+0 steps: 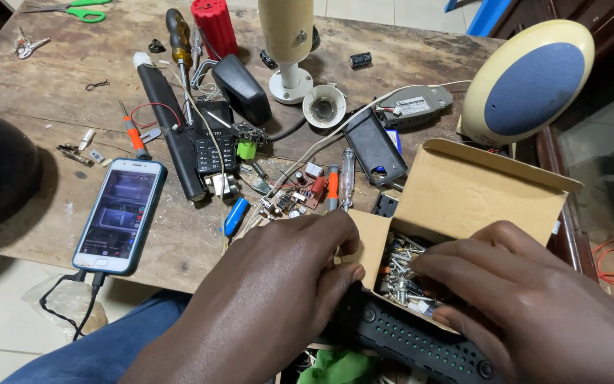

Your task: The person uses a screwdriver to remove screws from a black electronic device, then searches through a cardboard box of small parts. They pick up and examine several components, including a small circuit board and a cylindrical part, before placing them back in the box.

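We brace the small open brown cardboard box (463, 199) of mixed metal screws (401, 274) with our left hand (271, 291), thumb pinching its near flap so it cannot slide. Our right hand (527, 291) lies flat, fingers dipped into the screws, grasping nothing visible. Beneath both hands rests a black perforated plastic casing (406, 341).

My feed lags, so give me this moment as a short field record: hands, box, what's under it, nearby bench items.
left hand: grips the left flap of the cardboard box
right hand: fingers reach into the box
box contents: mixed metal screws and small parts
under box: black perforated device
bench: smartphone on a cable, small circuit board, screwdrivers
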